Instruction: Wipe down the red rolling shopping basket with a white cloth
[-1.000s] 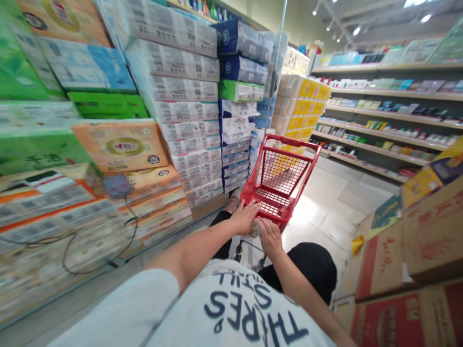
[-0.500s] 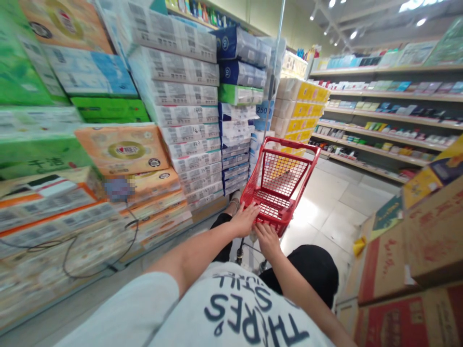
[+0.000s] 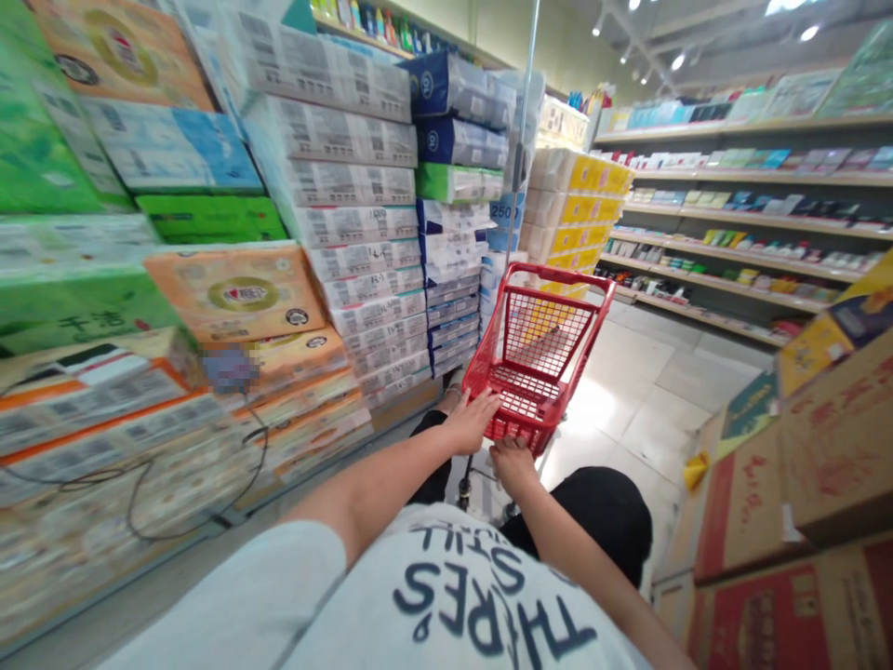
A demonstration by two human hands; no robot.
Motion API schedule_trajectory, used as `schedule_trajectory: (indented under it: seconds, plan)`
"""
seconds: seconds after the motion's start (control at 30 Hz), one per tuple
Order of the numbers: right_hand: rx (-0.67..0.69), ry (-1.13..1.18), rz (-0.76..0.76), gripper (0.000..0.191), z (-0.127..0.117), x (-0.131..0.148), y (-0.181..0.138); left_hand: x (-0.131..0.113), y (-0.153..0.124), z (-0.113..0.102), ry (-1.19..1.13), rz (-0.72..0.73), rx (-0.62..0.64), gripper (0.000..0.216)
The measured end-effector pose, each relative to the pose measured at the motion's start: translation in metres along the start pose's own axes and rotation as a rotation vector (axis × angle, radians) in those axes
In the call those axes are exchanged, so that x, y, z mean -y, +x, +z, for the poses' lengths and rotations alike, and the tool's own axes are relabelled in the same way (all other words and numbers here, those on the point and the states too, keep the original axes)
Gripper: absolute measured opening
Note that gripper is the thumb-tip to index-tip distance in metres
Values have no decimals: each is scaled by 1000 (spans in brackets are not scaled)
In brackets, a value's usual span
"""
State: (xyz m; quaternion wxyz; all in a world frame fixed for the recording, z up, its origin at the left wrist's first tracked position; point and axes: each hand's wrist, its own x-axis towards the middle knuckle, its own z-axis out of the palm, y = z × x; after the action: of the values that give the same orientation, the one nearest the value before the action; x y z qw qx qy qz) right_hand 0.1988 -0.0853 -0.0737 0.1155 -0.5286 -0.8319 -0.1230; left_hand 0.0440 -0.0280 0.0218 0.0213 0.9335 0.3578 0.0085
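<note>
Left hand (image 3: 473, 422) lies open-fingered over the red cart (image 3: 534, 430); right hand (image 3: 514, 463) half-curls at its edge, grip unclear; reach done, remainder unclear.

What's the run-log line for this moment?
left hand: on near rim of red cart | right hand: at its near end | packs: stacked left | boxes: stacked right

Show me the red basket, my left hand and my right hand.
Red basket (image 3: 558, 275): head view, on its far top rim.
Left hand (image 3: 472, 424): head view, on the back of the hand.
Right hand (image 3: 514, 466): head view, on the back of the hand.
</note>
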Motion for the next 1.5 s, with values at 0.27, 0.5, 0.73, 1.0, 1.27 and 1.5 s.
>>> schedule_trajectory:
  seconds: [0.27,0.5,0.73,1.0,1.27,1.5]
  plan:
    - [-702,3,107,32,-23,-20,2,-1,-2,-3,-53,-3,4,81]
    - [-431,-80,0,28,-8,-17,5,1,0,-4,-33,-7,4,81]
    - [-145,-58,-29,20,1,7,5,5,-5,3,-34,-11,-5,80]
    - [-295,-19,-12,26,1,-1,-3,3,-6,11,-54,-18,-71,77]
    - [-629,11,9,33,-26,-28,2,4,2,17,-99,-37,-130,80]
    - [-377,-82,118,20,10,-52,-27,-3,23,16,-75,-30,-125,82]
